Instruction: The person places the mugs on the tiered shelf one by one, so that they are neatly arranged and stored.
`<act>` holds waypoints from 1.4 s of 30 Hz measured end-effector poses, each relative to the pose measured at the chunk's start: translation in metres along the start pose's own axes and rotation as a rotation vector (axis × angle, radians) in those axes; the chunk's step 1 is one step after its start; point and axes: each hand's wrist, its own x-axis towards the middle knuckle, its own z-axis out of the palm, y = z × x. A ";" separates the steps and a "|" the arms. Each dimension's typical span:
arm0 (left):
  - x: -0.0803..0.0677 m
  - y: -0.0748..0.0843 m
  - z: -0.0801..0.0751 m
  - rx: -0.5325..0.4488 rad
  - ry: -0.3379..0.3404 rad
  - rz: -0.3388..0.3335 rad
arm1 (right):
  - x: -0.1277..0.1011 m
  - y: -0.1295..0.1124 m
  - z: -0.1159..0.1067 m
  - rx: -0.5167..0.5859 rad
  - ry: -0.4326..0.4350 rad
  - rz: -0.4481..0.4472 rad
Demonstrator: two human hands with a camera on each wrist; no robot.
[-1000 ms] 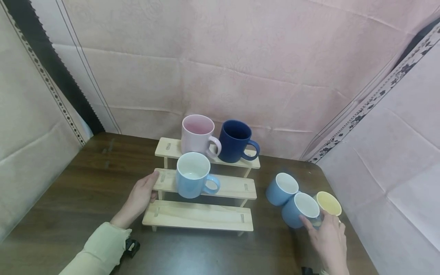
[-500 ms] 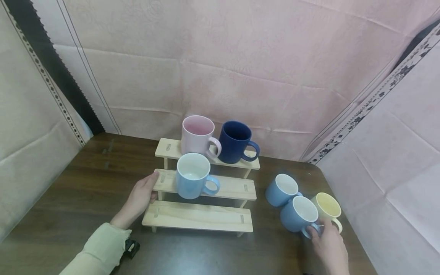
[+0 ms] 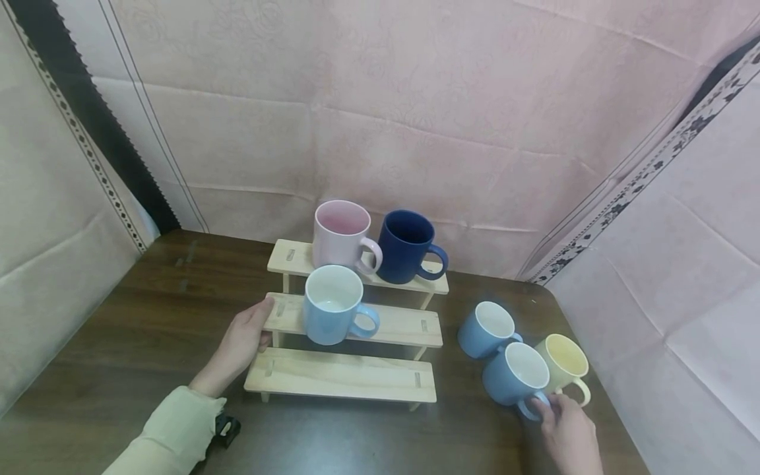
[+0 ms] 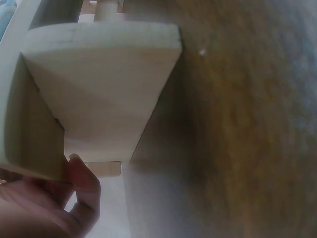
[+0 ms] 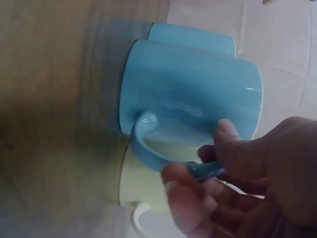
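Note:
At the right of the head view, my right hand pinches the handle of a blue mug, which is upright. The right wrist view shows thumb and fingers around that handle. Behind it stands a second blue mug, and a yellow mug is close on its right. My left hand grips the left end of the middle board of a three-step wooden rack. In the left wrist view its fingers curl round the board's edge.
A light blue mug sits on the middle step. The top step holds a pink mug and a dark blue mug. Cloth walls close off the back and both sides of the dark wooden table.
My right hand has slid down from the blue mug's right side to its handle. That mug has turned, its handle now towards the front, and shifted slightly nearer. The left hand stays put.

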 end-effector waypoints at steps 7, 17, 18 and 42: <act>-0.001 0.000 0.001 -0.006 -0.006 0.002 | -0.008 -0.002 0.004 0.017 0.085 0.028; -0.001 -0.001 0.001 0.008 -0.007 0.000 | -0.014 -0.004 0.004 0.020 0.222 0.005; -0.001 -0.001 0.001 0.008 -0.007 -0.001 | -0.015 -0.004 0.004 0.022 0.223 0.011; 0.000 0.001 0.000 0.020 0.000 -0.003 | -0.024 -0.012 -0.013 0.045 0.318 0.068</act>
